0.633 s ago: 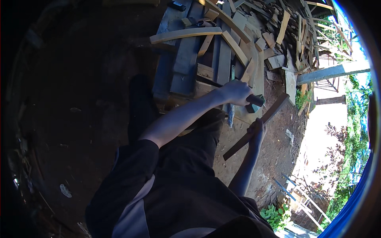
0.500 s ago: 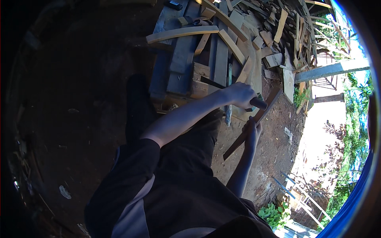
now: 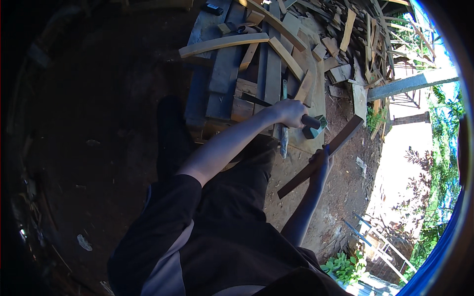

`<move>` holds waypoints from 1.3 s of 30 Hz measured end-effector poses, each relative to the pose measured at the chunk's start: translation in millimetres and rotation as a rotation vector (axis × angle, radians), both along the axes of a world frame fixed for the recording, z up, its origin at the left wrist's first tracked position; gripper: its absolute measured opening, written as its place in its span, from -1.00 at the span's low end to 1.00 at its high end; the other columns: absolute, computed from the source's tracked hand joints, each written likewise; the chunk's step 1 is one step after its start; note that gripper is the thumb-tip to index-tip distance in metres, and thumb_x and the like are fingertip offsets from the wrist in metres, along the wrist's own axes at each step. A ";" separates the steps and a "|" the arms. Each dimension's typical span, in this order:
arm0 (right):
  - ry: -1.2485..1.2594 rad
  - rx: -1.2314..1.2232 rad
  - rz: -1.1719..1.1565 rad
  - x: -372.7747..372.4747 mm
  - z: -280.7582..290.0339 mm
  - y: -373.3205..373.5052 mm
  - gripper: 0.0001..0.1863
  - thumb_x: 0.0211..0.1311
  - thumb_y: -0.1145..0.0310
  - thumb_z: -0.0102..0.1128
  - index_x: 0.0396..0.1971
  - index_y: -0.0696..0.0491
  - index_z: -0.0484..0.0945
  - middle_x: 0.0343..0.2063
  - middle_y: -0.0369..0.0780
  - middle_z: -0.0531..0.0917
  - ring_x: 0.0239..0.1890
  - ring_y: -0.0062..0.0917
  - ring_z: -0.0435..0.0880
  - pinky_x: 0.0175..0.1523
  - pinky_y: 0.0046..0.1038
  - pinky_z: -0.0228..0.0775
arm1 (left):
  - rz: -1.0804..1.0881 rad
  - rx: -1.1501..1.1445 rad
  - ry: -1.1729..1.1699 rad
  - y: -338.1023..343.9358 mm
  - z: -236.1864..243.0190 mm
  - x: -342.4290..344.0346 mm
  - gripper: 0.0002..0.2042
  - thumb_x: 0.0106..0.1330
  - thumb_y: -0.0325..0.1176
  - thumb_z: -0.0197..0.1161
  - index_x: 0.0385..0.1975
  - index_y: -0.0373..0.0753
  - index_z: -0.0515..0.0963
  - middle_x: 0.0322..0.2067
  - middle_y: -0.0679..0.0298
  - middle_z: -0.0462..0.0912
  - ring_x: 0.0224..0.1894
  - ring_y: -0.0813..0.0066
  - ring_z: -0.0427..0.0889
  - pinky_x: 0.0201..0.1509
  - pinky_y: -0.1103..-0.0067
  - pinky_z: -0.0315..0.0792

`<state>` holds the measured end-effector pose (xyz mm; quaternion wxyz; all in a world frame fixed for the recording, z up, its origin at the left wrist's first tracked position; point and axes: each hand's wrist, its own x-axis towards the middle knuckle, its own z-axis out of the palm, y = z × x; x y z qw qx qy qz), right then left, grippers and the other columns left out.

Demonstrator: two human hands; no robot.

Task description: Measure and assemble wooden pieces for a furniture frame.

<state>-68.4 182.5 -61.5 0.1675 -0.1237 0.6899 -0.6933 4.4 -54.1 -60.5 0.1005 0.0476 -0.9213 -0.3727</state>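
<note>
A: What's taking up the most room?
B: The ground [image 3: 108, 158], then the plank surface [image 3: 224, 89], with a scrap-wood pile [image 3: 365, 47] sprawling beyond it. Curved pieces [image 3: 224, 45] are lying across the planks.
A: And the piece in hand?
B: The dark strip [image 3: 340, 140] is slanting in front of the person, right of the surface. The right grip [image 3: 322, 162] is holding it around the middle, fingers narrow. The left grip [image 3: 291, 114] is clenching a dark-handled tool [image 3: 311, 122], whose blade [image 3: 256, 100] is pointing left, away from the strip. A green object [image 3: 318, 131] is showing just beside the handle.
A: How far along?
B: By my judgement, strip and tool are ready in hand but standing apart. Whether shaping is done or remaining, I'm not able to tell.
A: Any writing?
B: Nothing is reading clearly; even the black item [image 3: 212, 9] is appearing too small.
</note>
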 end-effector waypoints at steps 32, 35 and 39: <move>-0.104 0.041 -0.134 -2.4 1.2 22.2 -0.56 0.38 0.06 0.14 -0.03 0.15 0.47 -0.63 -0.30 0.49 -0.68 -0.60 0.51 -0.58 -0.55 0.37 | -0.050 0.038 -0.026 18.2 -7.2 10.0 -0.70 0.02 -0.20 0.33 -0.28 -0.21 0.66 -0.38 0.07 0.71 -0.22 0.15 0.70 -0.09 0.31 0.55; -0.096 0.039 -0.205 -3.4 0.0 38.1 -0.61 0.35 0.10 0.18 -0.13 0.16 0.47 -0.65 -0.29 0.49 -0.69 -0.58 0.51 -0.59 -0.54 0.37 | -0.092 -0.059 -0.106 24.8 -19.7 6.8 -0.71 0.02 -0.20 0.33 -0.29 -0.19 0.66 -0.41 0.10 0.70 -0.24 0.15 0.70 -0.10 0.31 0.55; -0.059 0.053 -0.228 1.3 -4.4 48.4 -0.65 0.32 0.14 0.22 -0.21 0.15 0.47 -0.68 -0.30 0.48 -0.71 -0.59 0.49 -0.61 -0.55 0.34 | -0.072 -0.052 -0.097 23.1 -17.1 8.5 -0.74 0.02 -0.22 0.33 -0.30 -0.18 0.66 -0.43 0.13 0.70 -0.25 0.17 0.70 -0.11 0.31 0.55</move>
